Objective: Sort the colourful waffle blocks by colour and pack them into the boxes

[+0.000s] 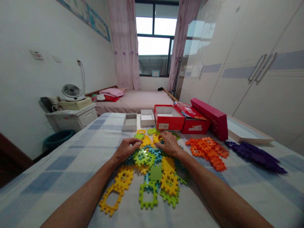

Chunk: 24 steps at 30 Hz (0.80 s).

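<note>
A mixed pile of flat plastic interlocking building pieces lies on the bed-like covered surface before me. At its far left edge is my left hand (129,147), thumb and fingers pinched beside a yellow piece (146,141); whatever is between the fingertips is hidden. Opposite it, my right hand (169,144) curls its fingers round the edge of another yellow piece (155,138). Nearer me are a green square piece (155,173), a green frame piece (141,198), yellow window pieces (123,178) and a yellow frame piece (103,202). Teal pieces (155,153) show among them.
Orange pieces (209,148) and purple pieces (256,156) lie in separate heaps at right. Behind the pile stand a grey box (129,127), a white box (147,123), an open red box (169,123), another red box (196,127) and a leaning crimson lid (211,118).
</note>
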Tool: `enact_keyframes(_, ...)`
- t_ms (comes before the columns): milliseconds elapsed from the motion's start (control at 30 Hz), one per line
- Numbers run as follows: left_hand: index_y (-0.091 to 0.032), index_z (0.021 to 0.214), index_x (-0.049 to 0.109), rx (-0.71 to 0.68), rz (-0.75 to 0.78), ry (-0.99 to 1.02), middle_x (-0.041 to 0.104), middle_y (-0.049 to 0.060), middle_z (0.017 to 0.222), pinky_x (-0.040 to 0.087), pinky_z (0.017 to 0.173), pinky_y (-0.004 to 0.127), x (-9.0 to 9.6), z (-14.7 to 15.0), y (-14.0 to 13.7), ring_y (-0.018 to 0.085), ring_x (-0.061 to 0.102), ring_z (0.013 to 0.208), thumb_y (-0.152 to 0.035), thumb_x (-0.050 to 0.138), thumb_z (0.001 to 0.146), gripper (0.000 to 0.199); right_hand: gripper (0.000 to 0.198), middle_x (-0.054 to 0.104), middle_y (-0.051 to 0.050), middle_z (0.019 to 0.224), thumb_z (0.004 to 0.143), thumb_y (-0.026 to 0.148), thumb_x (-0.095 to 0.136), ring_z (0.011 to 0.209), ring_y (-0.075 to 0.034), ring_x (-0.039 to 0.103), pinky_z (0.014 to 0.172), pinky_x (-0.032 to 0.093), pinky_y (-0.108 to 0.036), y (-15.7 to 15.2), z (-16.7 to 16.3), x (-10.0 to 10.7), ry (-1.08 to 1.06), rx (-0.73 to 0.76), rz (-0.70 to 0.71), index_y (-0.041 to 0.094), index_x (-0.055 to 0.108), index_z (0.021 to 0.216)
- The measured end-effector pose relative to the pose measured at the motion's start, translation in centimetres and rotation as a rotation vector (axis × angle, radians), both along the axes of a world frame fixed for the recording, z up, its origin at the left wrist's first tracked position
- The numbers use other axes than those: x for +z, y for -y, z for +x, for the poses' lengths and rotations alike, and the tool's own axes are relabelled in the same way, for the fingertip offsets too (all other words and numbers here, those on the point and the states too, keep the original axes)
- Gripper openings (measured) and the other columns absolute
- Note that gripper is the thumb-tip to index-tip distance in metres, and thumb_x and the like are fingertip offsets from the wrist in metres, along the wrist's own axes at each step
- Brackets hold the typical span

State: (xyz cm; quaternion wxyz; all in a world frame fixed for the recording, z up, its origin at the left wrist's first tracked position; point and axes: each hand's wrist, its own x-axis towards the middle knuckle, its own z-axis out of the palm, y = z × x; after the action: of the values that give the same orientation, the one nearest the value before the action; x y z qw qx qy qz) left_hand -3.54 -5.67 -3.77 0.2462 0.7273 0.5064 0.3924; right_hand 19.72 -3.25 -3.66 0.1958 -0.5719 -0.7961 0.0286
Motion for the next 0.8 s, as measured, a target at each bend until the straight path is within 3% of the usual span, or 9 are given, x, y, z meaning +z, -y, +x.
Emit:
enact_keyframes(100,-0.016,0.091,0.073,0.092,0.052,0.027,0.072,0.003,0.077,0.052,0.069,0.029,-0.6,-0.4,-0.8,0.018,0.066,0.071,-0.038,0.053,0.077,0.032,0.046,0.059,-0.011,0.114,0.081,0.044,0.058,0.111,-0.026,0.049,0.091,0.034,-0.039,0.1,-0.2,0.0,-0.014,0.013,0.038,0.016,0.058,0.117)
enact_keyframes(267,-0.018,0.097,0.070,0.206,0.233,-0.008,0.071,0.006,0.100,0.048,0.092,0.035,-1.3,-1.4,-2.0,0.021,0.064,0.096,-0.032,0.050,0.079,0.030,0.043,0.061,-0.011,0.115,0.084,0.038,0.054,0.108,-0.024,0.052,0.089,0.036,-0.035,0.2,-0.4,0.4,-0.105,0.008,0.084,0.015,0.055,0.121)
enact_keyframes(367,-0.016,0.098,0.070,0.269,0.237,-0.088,0.069,0.009,0.104,0.046,0.095,0.037,-1.4,-1.8,-2.4,0.023,0.062,0.102,-0.032,0.050,0.078,0.031,0.040,0.061,-0.010,0.116,0.084,0.037,0.053,0.109,-0.023,0.052,0.091,0.036,-0.034,0.4,-0.7,0.6,-0.119,0.041,0.080,0.016,0.057,0.119)
enact_keyframes(533,-0.017,0.102,0.069,0.225,0.160,-0.204,0.069,0.009,0.108,0.045,0.095,0.036,-2.0,-1.9,-2.7,0.023,0.061,0.103,-0.032,0.050,0.081,0.033,0.044,0.061,-0.011,0.118,0.083,0.037,0.056,0.112,-0.024,0.051,0.094,0.036,-0.036,1.0,-2.3,1.4,-0.033,0.149,0.031,0.017,0.057,0.122)
enact_keyframes(800,-0.018,0.104,0.069,0.171,0.132,-0.249,0.070,0.008,0.105,0.046,0.091,0.035,-2.0,-1.7,-2.4,0.023,0.063,0.098,-0.030,0.053,0.079,0.032,0.041,0.064,-0.019,0.113,0.086,0.042,0.047,0.109,-0.034,0.055,0.084,0.042,-0.044,-0.6,-6.1,3.0,0.205,0.054,-0.177,0.014,0.064,0.110)
